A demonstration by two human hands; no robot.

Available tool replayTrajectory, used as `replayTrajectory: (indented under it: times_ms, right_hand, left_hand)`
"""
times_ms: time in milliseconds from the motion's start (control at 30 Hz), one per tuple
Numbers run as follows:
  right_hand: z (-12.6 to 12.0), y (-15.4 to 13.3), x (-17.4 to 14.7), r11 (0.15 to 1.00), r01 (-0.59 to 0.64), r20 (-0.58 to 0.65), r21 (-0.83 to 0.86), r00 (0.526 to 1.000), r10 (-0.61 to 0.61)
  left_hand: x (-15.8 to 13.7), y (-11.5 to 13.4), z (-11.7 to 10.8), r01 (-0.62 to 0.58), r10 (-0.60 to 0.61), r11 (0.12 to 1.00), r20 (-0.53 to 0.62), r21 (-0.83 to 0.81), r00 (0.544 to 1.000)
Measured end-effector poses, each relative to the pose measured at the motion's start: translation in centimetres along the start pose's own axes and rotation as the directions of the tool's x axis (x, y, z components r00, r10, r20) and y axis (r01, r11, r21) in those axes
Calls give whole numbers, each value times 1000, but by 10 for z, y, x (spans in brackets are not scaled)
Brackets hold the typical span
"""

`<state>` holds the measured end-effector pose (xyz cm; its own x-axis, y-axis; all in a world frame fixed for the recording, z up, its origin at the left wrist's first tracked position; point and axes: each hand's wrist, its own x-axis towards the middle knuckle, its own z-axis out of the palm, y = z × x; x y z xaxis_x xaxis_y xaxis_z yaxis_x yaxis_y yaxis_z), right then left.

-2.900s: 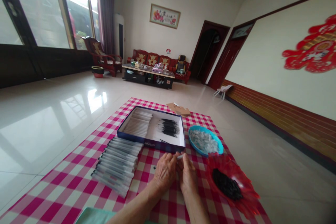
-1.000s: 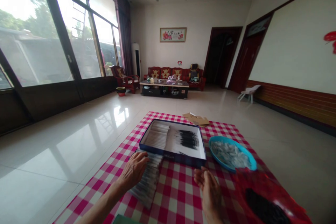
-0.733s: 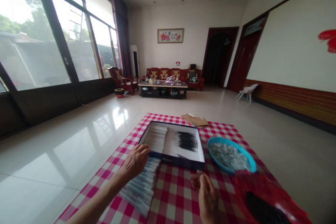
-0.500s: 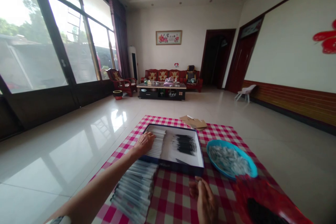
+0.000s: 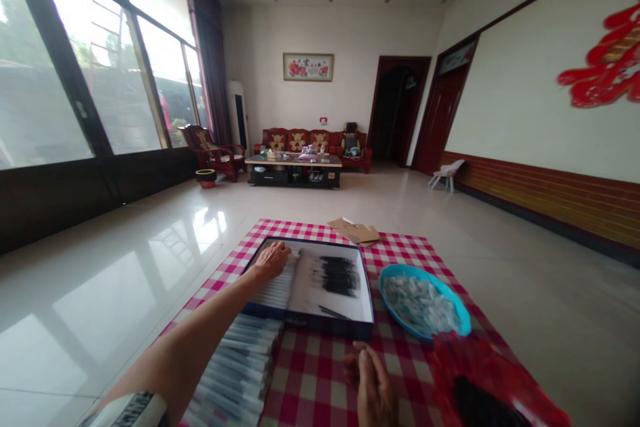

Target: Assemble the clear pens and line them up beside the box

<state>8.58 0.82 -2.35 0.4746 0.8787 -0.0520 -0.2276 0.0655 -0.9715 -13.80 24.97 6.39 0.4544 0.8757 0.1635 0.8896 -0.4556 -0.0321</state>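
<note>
My left hand (image 5: 273, 260) reaches over the left side of a shallow dark-blue box (image 5: 325, 327) with a white inside. Its fingers are bent together at the far end of a row of thin white tubes (image 5: 280, 290); whatever is between them is hidden. Near the box's front edge, my right hand (image 5: 374, 383) is closed, thumb against the fingers, and anything pinched there is too small to make out. Black thin sticks (image 5: 340, 277) lie in the box's right half, with a couple apart near the front (image 5: 333, 312). Clear, pen-like tubes (image 5: 235, 360) are piled before the box.
A blue bowl (image 5: 465, 327) of small clear plastic pieces (image 5: 420, 303) stands right of the box. Closer in is a red plastic bag (image 5: 515, 373) with dark contents. Brown cardboard (image 5: 355, 232) lies at the far edge of the checked tablecloth (image 5: 310, 373). A coffee table (image 5: 295, 161) stands beyond.
My view has turned slightly right, so the scene sits further left. My left hand has moved to the far end of the white tubes. My right hand stays closed near the box's front.
</note>
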Motion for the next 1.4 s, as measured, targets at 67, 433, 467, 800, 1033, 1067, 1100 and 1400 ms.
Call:
replayTrajectory:
  times_ms: [67,433,467,800,1033,1067,1100,1400]
  right_hand:
    - [2,-3,-2,1000,-23,-32,-10,999,23]
    - [5,3,-2,997,19,-25,-73,999,-21]
    - [5,1,-3,997,20,-33,-81,999,-23]
    - [7,-10,-5,998,42,-15,-53,999,-43]
    - [4,-11,-7,971,211,-85,-114,972,-221]
    - [5,-18,-5,955,263,-83,-141,958,-276]
    - [7,-28,-3,930,321,-66,-182,939,-337]
    - [71,-110,73,272,614,616,-741,783,-88]
  left_hand:
    - [0,-1,1,1,-1,1000,2,2,1000]
    - [0,-2,-11,10,-17,994,-59,-110,998]
    - [-1,3,-17,11,-23,991,-89,-132,996]
    - [-84,137,-36,-19,-186,921,-481,-390,857]
    - [-106,163,-1,-133,-508,577,-482,-806,714]
    - [-104,158,0,-121,-545,546,-461,-829,700]
    - [-103,153,-1,-114,-583,510,-440,-853,683]
    - [-102,134,-10,-166,-732,190,-252,-968,633]
